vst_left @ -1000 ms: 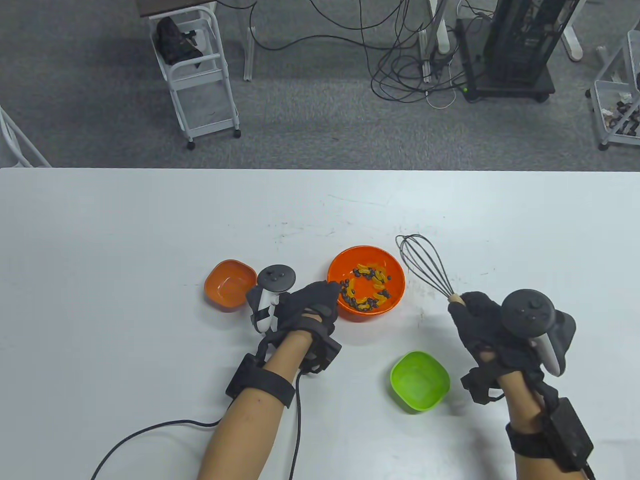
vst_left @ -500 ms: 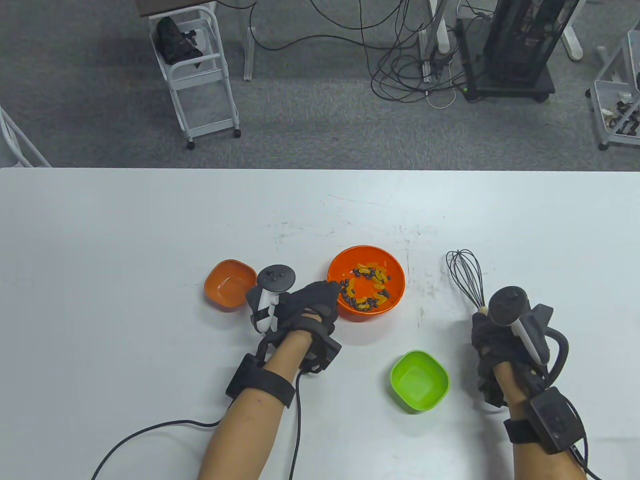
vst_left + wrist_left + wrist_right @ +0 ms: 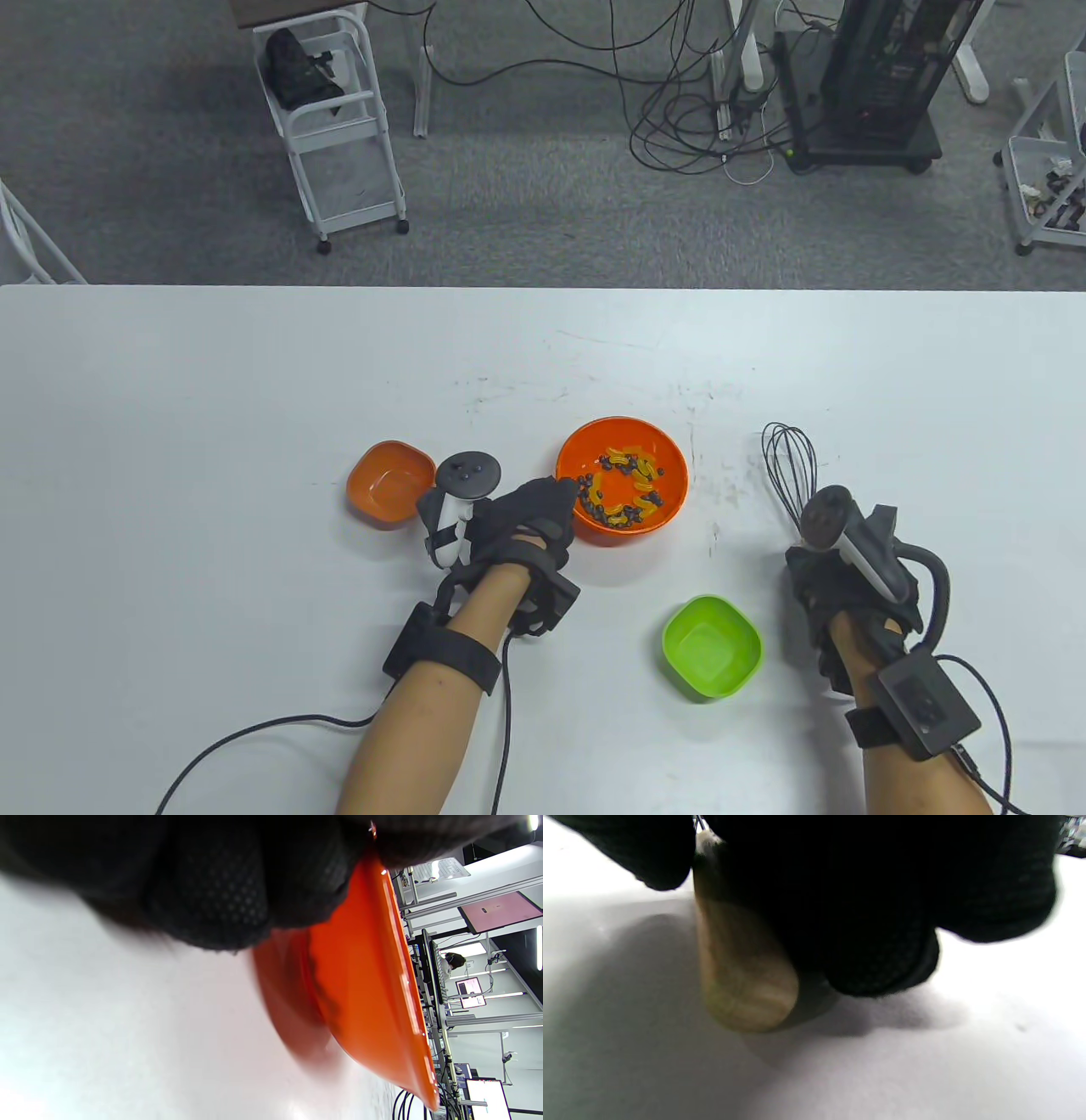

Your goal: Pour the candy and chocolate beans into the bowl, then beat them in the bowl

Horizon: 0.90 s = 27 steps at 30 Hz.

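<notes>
An orange bowl (image 3: 584, 448) mid-table holds yellow candy (image 3: 635, 463) and dark chocolate beans (image 3: 607, 514). My left hand (image 3: 543, 503) grips its left rim; in the left wrist view the gloved fingers (image 3: 212, 882) curl over the orange bowl (image 3: 365, 984) edge. Right of the bowl, the black wire whisk (image 3: 791, 469) lies low over the table, wires pointing away. My right hand (image 3: 830, 581) grips its wooden handle (image 3: 741, 984), with fingers (image 3: 882, 925) wrapped round it just above the tabletop.
A small empty orange dish (image 3: 389, 484) sits left of my left hand. A small empty green dish (image 3: 711, 647) sits between my forearms, near the right hand. Cables trail from both wrists to the front edge.
My right hand carried the whisk rightward, away from the bowl, and lowered it toward the table. The left hand and the bowl stayed put.
</notes>
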{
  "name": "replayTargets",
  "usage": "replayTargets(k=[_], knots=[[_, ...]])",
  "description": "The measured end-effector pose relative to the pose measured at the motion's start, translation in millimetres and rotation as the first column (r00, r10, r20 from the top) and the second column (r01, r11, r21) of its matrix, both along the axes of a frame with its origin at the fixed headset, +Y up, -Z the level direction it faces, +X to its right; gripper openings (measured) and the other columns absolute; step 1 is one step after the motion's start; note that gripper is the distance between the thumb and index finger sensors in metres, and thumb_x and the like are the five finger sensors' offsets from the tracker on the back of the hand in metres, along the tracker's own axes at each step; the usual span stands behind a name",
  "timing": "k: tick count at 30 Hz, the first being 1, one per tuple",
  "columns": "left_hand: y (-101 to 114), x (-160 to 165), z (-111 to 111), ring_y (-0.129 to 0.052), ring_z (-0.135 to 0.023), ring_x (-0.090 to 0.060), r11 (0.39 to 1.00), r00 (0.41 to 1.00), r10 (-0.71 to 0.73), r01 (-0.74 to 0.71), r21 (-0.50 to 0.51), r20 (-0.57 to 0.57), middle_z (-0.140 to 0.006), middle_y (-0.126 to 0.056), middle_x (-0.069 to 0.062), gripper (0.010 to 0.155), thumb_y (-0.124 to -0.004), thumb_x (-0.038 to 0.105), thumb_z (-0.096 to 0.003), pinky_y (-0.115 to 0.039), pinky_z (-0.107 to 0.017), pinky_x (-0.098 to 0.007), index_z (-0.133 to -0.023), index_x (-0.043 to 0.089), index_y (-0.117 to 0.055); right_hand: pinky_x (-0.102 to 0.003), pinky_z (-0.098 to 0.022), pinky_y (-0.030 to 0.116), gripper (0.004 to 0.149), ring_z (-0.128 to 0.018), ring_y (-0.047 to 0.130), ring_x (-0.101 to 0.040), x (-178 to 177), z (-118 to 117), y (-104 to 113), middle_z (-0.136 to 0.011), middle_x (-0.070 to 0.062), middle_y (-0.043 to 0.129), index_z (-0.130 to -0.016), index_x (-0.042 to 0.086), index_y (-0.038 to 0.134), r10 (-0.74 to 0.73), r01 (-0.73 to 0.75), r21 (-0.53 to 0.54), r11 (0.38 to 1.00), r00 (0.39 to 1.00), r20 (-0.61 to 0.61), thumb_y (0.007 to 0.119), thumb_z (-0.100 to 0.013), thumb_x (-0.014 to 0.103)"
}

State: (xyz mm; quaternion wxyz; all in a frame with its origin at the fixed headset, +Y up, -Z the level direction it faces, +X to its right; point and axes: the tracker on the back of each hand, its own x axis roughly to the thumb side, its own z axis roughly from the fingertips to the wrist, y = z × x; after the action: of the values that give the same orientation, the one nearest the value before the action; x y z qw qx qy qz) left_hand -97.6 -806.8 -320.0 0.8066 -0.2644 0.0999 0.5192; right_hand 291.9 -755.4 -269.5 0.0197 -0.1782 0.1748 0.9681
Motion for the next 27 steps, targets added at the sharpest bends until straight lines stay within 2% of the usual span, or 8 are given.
replayTargets(k=[7,10,13,17,20,24,27], knots=[[2,-11,17,-0.1,-0.036,-0.03,0.997,0.994,0.073,-0.07,0.037,-0.076,-0.056,-0.099,-0.004,0.063,-0.07,0.07,-0.047,-0.088,-0.027,-0.043,-0.079,0.017,-0.08,-0.048,-0.023,0.093,0.068,-0.031,0.106,-0.032,-4,4,25,-0.057,-0.008,0.1,-0.089,0.01,0.082,-0.048,0.049,0.101,0.994,0.999,-0.01,0.072,-0.048,0.063],[12,-15,28,-0.099,-0.039,-0.033,0.996,0.995,0.0,0.009,0.09,-0.098,-0.058,-0.098,-0.007,0.064,-0.07,0.07,-0.0465,-0.087,-0.029,-0.046,-0.08,0.016,-0.079,-0.049,-0.023,0.093,0.069,-0.031,0.106,-0.033,-13,9,38,-0.058,-0.008,0.1,-0.09,0.01,0.081,-0.078,0.084,0.149,0.985,0.996,-0.045,0.072,-0.048,0.063],[29,-17,41,-0.1,-0.043,-0.034,0.98,0.993,-0.105,0.113,0.167,-0.056,-0.062,-0.098,-0.007,0.064,-0.069,0.07,-0.0475,-0.088,-0.031,-0.048,-0.082,0.016,-0.077,-0.05,-0.026,0.093,0.07,-0.035,0.106,-0.034,-30,16,56,-0.062,-0.01,0.099,-0.092,0.011,0.079,-0.087,0.107,0.224,0.969,0.991,-0.099,0.071,-0.048,0.064],[58,-20,62,-0.1,-0.051,-0.035,0.927,0.97,-0.242,0.232,0.295,-0.002,-0.071,-0.096,-0.008,0.065,-0.068,0.069,-0.0491,-0.089,-0.035,-0.05,-0.087,0.017,-0.073,-0.056,-0.035,0.09,0.074,-0.049,0.104,-0.04,-59,31,78,-0.075,-0.013,0.095,-0.099,0.013,0.073,-0.095,0.157,0.332,0.93,0.976,-0.197,0.07,-0.048,0.065],[81,-23,81,-0.097,-0.06,-0.039,0.876,0.946,-0.323,0.288,0.387,0.027,-0.079,-0.091,-0.011,0.067,-0.067,0.069,-0.0496,-0.087,-0.041,-0.054,-0.092,0.018,-0.069,-0.06,-0.04,0.087,0.076,-0.061,0.1,-0.044,-82,43,90,-0.085,-0.016,0.089,-0.103,0.014,0.068,-0.095,0.185,0.336,0.924,0.959,-0.266,0.069,-0.048,0.066],[103,-29,104,-0.082,-0.086,-0.046,0.784,0.873,-0.482,0.394,0.479,0.072,-0.103,-0.074,-0.015,0.074,-0.064,0.072,-0.0494,-0.074,-0.058,-0.066,-0.104,0.022,-0.057,-0.066,-0.046,0.082,0.081,-0.076,0.09,-0.05,-105,63,101,-0.098,-0.019,0.077,-0.109,0.016,0.057,-0.108,0.23,0.35,0.908,0.936,-0.336,0.067,-0.048,0.067],[109,-37,119,-0.07,-0.098,-0.047,0.715,0.838,-0.545,0.437,0.546,0.042,-0.113,-0.062,-0.015,0.077,-0.064,0.073,-0.0492,-0.062,-0.064,-0.074,-0.109,0.025,-0.051,-0.074,-0.053,0.073,0.084,-0.089,0.077,-0.055,-118,83,102,-0.106,-0.023,0.065,-0.112,0.017,0.05,-0.125,0.275,0.371,0.887,0.917,-0.38,0.067,-0.047,0.068]])
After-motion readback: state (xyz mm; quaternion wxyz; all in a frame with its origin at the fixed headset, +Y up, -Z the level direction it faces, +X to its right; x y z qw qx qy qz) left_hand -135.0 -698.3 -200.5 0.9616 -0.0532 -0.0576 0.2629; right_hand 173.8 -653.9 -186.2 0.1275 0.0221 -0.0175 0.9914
